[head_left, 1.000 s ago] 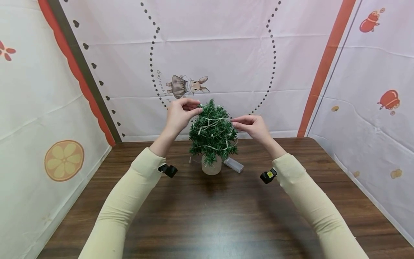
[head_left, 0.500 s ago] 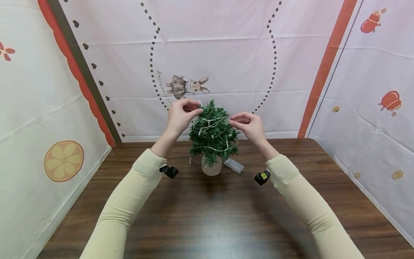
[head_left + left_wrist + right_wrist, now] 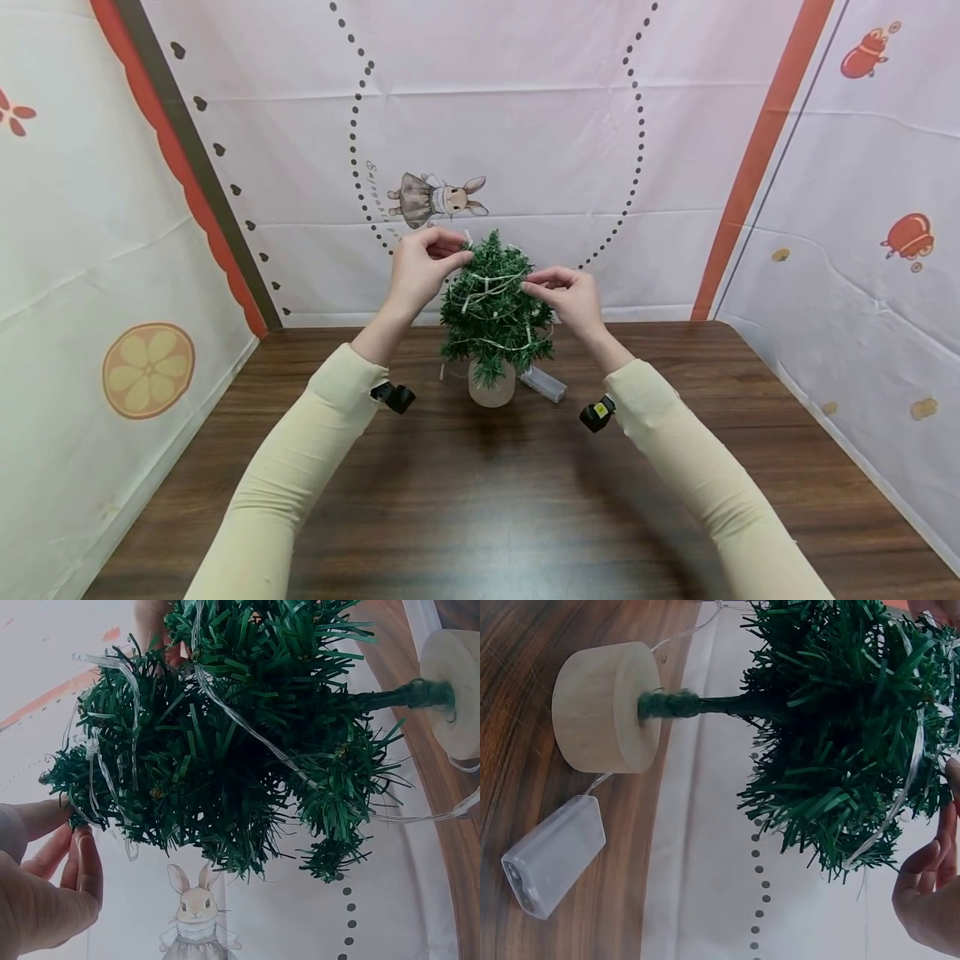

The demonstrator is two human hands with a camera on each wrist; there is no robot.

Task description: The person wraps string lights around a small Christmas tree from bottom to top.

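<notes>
A small artificial Christmas tree (image 3: 491, 308) with green bristly branches stands upright on a round pale wooden base (image 3: 604, 705). A clear fairy light string (image 3: 247, 727) winds around its branches. At the tree's upper left, my left hand (image 3: 420, 267) pinches a branch tip between thumb and fingers, best seen in the left wrist view. My right hand (image 3: 573, 298) is at the upper right side, thumb and fingertips together on the light string's wire against the branches. Foliage partly hides those fingertips in the right wrist view.
A translucent battery box (image 3: 543, 384) lies on the dark wooden table (image 3: 480, 492) right of the base, with a thin wire running from it. Patterned cloth (image 3: 525, 133) hangs close behind the tree and along both sides. Each wrist carries a small black camera (image 3: 393, 397).
My right hand has moved left and inward, from just beside the tree to against its upper right branches. My left hand stays almost still at the upper left.
</notes>
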